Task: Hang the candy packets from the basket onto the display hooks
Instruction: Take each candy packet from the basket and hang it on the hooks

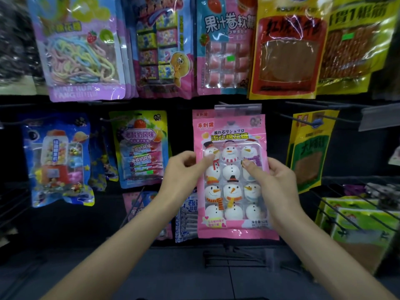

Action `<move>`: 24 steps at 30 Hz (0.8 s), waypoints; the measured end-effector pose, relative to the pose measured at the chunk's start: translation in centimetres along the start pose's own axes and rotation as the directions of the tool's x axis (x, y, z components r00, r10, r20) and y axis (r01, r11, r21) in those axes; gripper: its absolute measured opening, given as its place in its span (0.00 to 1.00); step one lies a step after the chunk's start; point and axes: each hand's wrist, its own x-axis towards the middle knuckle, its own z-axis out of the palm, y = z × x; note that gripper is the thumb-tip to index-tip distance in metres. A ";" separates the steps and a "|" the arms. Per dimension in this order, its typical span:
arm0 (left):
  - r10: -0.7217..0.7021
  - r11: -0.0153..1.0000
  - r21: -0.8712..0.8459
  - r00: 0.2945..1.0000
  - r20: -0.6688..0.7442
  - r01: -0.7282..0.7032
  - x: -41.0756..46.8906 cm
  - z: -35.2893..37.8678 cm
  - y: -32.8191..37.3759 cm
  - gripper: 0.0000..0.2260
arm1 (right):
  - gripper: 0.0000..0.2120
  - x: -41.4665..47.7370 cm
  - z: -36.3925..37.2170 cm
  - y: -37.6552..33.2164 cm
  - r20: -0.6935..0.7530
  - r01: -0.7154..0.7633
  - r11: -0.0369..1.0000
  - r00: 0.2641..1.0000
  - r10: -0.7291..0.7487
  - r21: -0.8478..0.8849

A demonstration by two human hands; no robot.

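A pink packet of snowman marshmallows [232, 191] hangs upright in the middle of the lower row. Its top reaches a hook with a clear price tag holder [237, 108], and a second pink packet [202, 114] peeks out behind it. My left hand [184, 172] pinches the packet's left edge, thumb on its front. My right hand [273, 180] grips the right edge, also with the thumb on the front. The basket is out of view.
Filled hooks surround the spot: a blue gumball packet [58, 159], a yellow-green fruit candy packet [141, 150], a yellow and green snack packet [309, 148]. The upper row holds large packets [225, 46]. Wire racks with green packs [359, 219] stick out at the right.
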 end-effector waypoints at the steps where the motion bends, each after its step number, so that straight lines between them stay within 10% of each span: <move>1: 0.006 1.000 -0.004 1.000 -0.002 -0.006 0.2 0.0 -0.4 0.11 | 0.07 0.4 0.2 0.2 -0.004 0.000 1.000 1.000 0.000 -0.005; 13: -0.188 0.976 -0.116 0.981 -0.045 0.182 5.7 0.9 -3.9 0.13 | 0.20 7.1 2.9 1.6 -0.116 -0.064 0.993 0.992 0.052 -0.100; 24: -0.095 0.985 0.118 0.964 -0.249 0.128 9.8 3.2 -5.8 0.13 | 0.20 12.5 4.9 4.0 -0.193 -0.064 0.928 0.981 -0.008 -0.368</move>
